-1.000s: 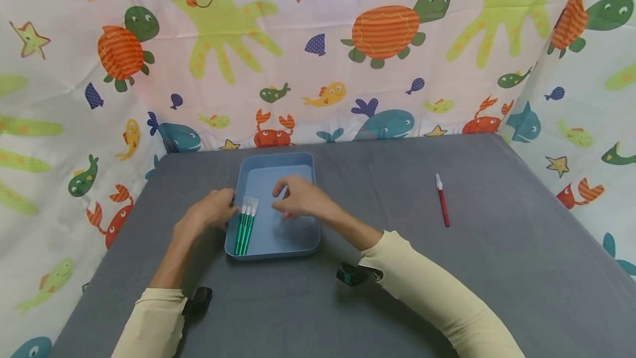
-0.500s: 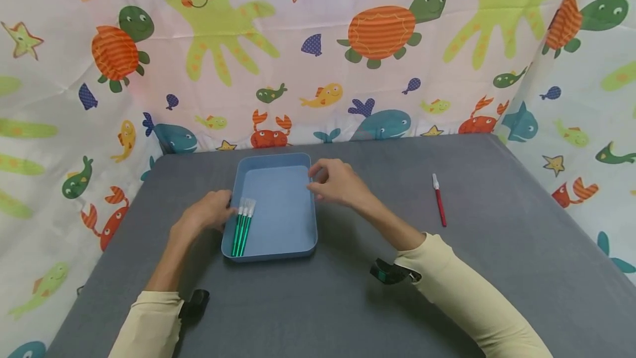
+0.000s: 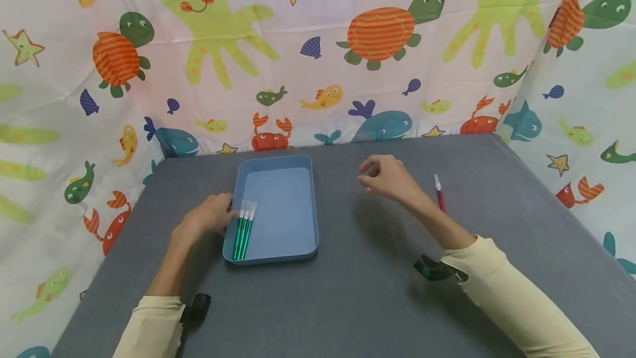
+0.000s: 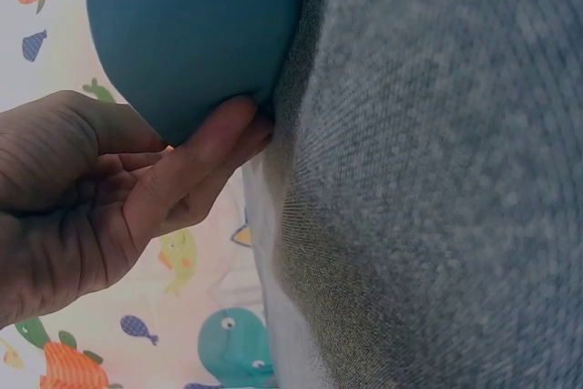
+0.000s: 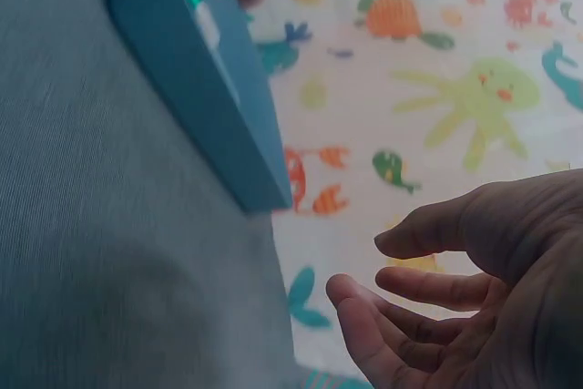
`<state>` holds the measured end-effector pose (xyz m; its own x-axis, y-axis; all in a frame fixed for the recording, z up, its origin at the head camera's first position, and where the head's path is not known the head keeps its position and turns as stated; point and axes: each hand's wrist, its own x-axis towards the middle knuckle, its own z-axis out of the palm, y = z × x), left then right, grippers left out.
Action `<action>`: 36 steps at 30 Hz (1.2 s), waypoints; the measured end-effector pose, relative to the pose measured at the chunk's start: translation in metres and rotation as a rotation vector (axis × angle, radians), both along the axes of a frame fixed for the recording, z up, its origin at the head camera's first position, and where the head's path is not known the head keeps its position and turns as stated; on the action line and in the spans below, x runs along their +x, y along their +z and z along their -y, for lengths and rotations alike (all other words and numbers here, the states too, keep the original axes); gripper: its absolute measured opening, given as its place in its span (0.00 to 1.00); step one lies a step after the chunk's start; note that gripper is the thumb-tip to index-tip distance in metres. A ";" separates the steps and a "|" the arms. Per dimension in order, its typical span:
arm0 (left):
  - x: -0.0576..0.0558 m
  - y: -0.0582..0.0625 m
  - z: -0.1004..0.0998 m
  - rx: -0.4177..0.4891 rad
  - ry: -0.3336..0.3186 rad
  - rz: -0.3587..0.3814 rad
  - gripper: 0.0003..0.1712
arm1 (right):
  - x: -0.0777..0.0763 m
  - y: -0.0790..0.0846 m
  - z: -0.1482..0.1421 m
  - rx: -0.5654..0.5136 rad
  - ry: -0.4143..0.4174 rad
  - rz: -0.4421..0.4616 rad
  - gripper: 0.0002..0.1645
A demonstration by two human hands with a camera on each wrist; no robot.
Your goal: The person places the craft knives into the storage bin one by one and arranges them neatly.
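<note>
A shallow blue tray (image 3: 283, 209) stands on the table. My left hand (image 3: 208, 214) grips its left wall; in the left wrist view the fingers (image 4: 196, 166) press on the tray's outer side, with the thumb up at the rim. Along the tray's left side lie several slim green brushes (image 3: 242, 236) with pale tips, side by side. My right hand (image 3: 388, 178) hovers over the table to the right of the tray, fingers loosely bent and holding nothing. Just beyond its wrist lies a slim red brush (image 3: 440, 198) with a whitish tip, its lower end hidden behind the forearm.
The table (image 3: 308, 308) is covered in grey cloth. Behind it and along both sides hangs a curtain (image 3: 298, 70) printed with sea animals. Each forearm carries a black wrist device, like the one on the right (image 3: 437, 268).
My right hand has moved from over the tray, across its right rim, to the right towards the red brush. The left hand stays at the tray's left wall. The brushes have not moved.
</note>
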<state>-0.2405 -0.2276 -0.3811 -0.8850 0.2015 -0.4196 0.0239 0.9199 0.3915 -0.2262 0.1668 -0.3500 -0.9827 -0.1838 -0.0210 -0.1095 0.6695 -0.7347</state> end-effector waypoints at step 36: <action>-0.001 -0.005 0.003 0.037 0.020 0.001 0.28 | 0.015 -0.031 -0.134 0.333 -0.281 0.140 0.21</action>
